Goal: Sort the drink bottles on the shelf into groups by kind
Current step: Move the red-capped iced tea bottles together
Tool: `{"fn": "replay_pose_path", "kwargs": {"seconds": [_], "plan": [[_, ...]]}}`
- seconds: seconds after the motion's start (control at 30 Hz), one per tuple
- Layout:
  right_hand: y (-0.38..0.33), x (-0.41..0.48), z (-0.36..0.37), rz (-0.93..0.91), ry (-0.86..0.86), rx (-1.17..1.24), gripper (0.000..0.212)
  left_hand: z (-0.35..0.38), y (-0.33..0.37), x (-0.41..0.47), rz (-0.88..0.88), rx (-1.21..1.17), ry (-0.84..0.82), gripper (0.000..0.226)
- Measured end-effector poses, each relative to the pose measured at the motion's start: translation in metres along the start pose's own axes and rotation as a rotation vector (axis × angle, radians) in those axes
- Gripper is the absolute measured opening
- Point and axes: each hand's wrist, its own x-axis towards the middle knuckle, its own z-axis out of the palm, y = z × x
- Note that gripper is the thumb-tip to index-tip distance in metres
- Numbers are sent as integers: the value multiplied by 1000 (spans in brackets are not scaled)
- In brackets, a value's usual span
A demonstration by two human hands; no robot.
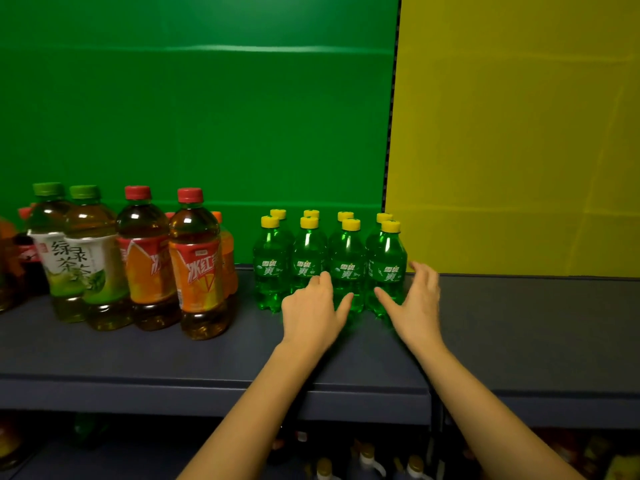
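I read small translucent green plastic bottles (pixel 346 265) capped yellow, tall pale-tea plastic bottles (pixel 74 258) capped green with white-green labels, tall amber plastic bottles (pixel 197 268) capped red with orange-red labels, dark slate-blue shelf (pixel 138 355), green backing panel (pixel 194 116), yellow backing panel (pixel 519 133)

Light was dim; glints marked the tea bottles (pixel 195 237) at nine o'clock; six o'clock edge lay dark, blurred.

The single view comes from a wide-angle camera worn on the person's head, facing the shelf (pixel 138 358) square on and tilted slightly down, with the green wall (pixel 207 116) and yellow wall (pixel 519 133) filling the upper half. It is close: both forearms rise from the bottom edge, and the left hand (pixel 311 308) and right hand (pixel 417 303) reach the small green bottles (pixel 346 268). A dim lower level (pixel 104 452) shows beneath the shelf's front edge.
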Motion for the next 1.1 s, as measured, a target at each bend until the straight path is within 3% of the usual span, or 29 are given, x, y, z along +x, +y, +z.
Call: {"fn": "replay_pose_path", "kwargs": {"seconds": [0.1,0.17,0.33,0.43,0.57,0.73,0.87,1.0,1.1], "plan": [[-21,-11,-4,-113,124,55,49,-23,-27,-15,37,-155,126,32],[-37,-18,-3,-148,99,133,41,-39,-48,-25,40,-219,195,24],[-91,-37,20,-244,-97,281,32,-70,-111,-51,-41,-296,373,15],[-128,-49,50,-251,-285,372,41,-81,-151,-58,-114,-315,418,16],[-171,-61,91,-166,-470,453,77,-87,-194,-56,-234,-379,412,37],[-197,-61,132,-10,-463,522,99,-85,-225,-50,-228,-402,317,56],[-204,-64,150,71,-430,541,92,-80,-239,-41,-219,-480,249,75],[-200,-68,163,149,-359,559,70,-75,-242,-37,-204,-529,213,78],[-198,-67,164,168,-334,563,65,-69,-242,-33,-209,-574,169,85]]}}
